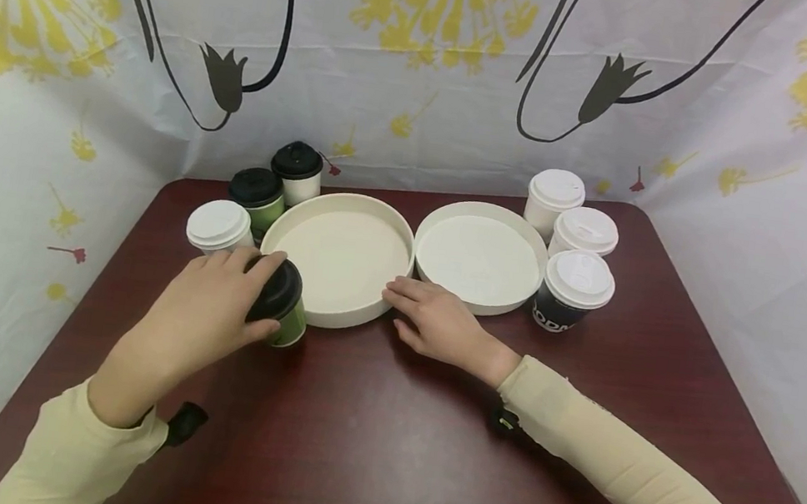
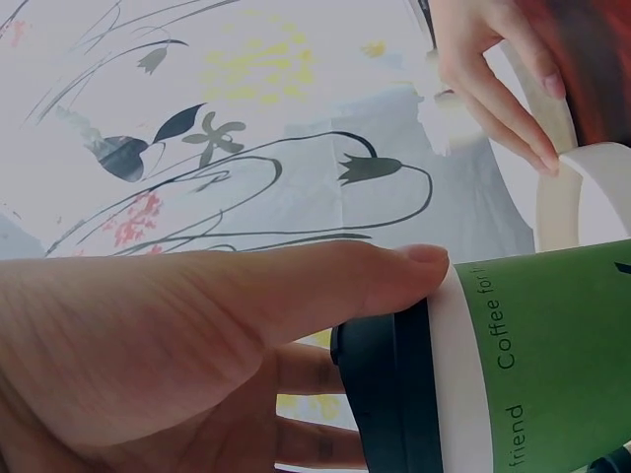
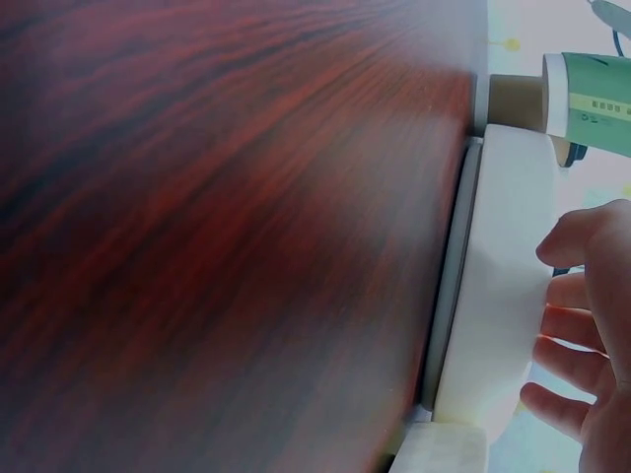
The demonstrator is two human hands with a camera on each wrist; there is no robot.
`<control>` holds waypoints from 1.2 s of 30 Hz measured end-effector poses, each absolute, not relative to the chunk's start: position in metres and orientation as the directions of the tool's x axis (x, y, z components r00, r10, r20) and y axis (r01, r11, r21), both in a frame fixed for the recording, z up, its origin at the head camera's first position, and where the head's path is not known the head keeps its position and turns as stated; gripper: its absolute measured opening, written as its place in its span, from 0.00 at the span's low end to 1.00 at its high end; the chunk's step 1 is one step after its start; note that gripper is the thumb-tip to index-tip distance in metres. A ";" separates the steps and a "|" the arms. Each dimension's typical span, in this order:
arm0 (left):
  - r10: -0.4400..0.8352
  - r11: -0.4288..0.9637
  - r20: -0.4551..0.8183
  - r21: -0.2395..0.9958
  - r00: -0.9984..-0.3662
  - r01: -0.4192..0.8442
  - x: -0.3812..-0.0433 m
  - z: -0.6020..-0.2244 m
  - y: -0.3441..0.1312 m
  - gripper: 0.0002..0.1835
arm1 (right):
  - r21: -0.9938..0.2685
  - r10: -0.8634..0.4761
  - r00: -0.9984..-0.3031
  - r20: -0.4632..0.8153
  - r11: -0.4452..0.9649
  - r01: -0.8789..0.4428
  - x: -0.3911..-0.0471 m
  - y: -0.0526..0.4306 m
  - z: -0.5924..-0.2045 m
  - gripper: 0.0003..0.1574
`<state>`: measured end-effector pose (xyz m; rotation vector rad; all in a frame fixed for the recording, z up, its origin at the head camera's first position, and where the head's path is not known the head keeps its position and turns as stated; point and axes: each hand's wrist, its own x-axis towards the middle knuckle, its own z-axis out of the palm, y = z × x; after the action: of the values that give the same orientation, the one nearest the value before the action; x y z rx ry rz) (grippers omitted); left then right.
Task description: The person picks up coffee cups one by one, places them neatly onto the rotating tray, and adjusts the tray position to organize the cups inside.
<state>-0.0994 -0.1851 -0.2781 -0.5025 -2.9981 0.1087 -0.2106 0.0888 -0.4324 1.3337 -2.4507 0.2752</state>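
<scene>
My left hand [image 1: 203,311] holds a green paper coffee cup [image 1: 290,324] by its black lid [image 2: 394,394], thumb on one side and fingers on the other. The cup is upright at the front left of a round cream tray [image 1: 343,253]. In the right wrist view, the cup's base shows near the height of the tray wall. My right hand [image 1: 444,320] rests with its fingers straight at the same tray's right front rim, close to where it meets a second round white tray [image 1: 478,257].
Behind my left hand stand a white-lidded cup [image 1: 219,225], a green cup with black lid [image 1: 257,190] and a white cup with black lid [image 1: 298,168]. Right of the trays stand two white cups [image 1: 556,195] [image 1: 585,231] and a dark-sleeved cup [image 1: 574,290]. Patterned cloth [image 1: 420,119] surrounds the table [image 1: 380,442].
</scene>
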 end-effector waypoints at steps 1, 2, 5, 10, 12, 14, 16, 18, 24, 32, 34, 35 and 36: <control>0.328 0.943 0.086 -0.086 -0.941 0.321 -0.099 -0.277 -0.185 0.41 | -0.009 -0.775 -0.504 0.381 0.542 -0.841 -0.211 0.089 -0.432 0.29; 0.328 0.943 0.087 -0.085 -0.941 0.321 -0.099 -0.276 -0.185 0.41 | -0.009 -0.775 -0.503 0.382 0.542 -0.841 -0.211 0.089 -0.432 0.29; 0.323 0.945 0.087 -0.084 -0.942 0.316 -0.099 -0.274 -0.185 0.41 | -0.011 -0.775 -0.503 0.383 0.541 -0.841 -0.211 0.089 -0.432 0.29; 0.320 0.946 0.097 -0.082 -0.942 0.313 -0.099 -0.271 -0.186 0.41 | -0.013 -0.774 -0.506 0.382 0.543 -0.840 -0.210 0.089 -0.432 0.29; 0.319 0.947 0.102 -0.084 -0.942 0.311 -0.099 -0.270 -0.186 0.41 | -0.012 -0.773 -0.505 0.385 0.543 -0.840 -0.210 0.089 -0.432 0.28; 0.317 0.947 0.106 -0.084 -0.943 0.309 -0.099 -0.269 -0.186 0.41 | -0.011 -0.772 -0.502 0.390 0.541 -0.841 -0.210 0.089 -0.433 0.28; 0.317 0.947 0.106 -0.083 -0.943 0.309 -0.100 -0.268 -0.187 0.41 | -0.008 -0.772 -0.499 0.393 0.540 -0.842 -0.210 0.089 -0.433 0.29; 0.322 0.946 0.110 -0.085 -0.940 0.314 -0.100 -0.268 -0.187 0.40 | -0.009 -0.772 -0.497 0.396 0.538 -0.843 -0.210 0.089 -0.433 0.29; 0.338 0.940 0.133 -0.084 -0.932 0.330 -0.104 -0.269 -0.188 0.40 | -0.006 -0.773 -0.498 0.393 0.540 -0.842 -0.211 0.089 -0.433 0.29; 0.350 0.937 0.126 -0.074 -0.928 0.343 -0.113 -0.267 -0.186 0.40 | -0.011 -0.772 -0.500 0.393 0.540 -0.842 -0.209 0.088 -0.432 0.29; 0.344 0.939 0.109 -0.070 -0.933 0.338 -0.115 -0.265 -0.184 0.41 | -0.013 -0.772 -0.501 0.391 0.539 -0.842 -0.209 0.088 -0.432 0.29; 0.341 0.940 0.101 -0.067 -0.935 0.336 -0.117 -0.265 -0.184 0.41 | -0.014 -0.773 -0.501 0.390 0.539 -0.842 -0.208 0.088 -0.432 0.29; 0.337 0.941 0.093 -0.065 -0.937 0.332 -0.118 -0.264 -0.183 0.41 | -0.016 -0.772 -0.502 0.389 0.540 -0.842 -0.208 0.088 -0.432 0.29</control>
<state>-0.1185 -0.1830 -0.2640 -0.5177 -2.9937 0.0731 -0.2082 0.0880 -0.4320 1.3320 -2.4452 0.2895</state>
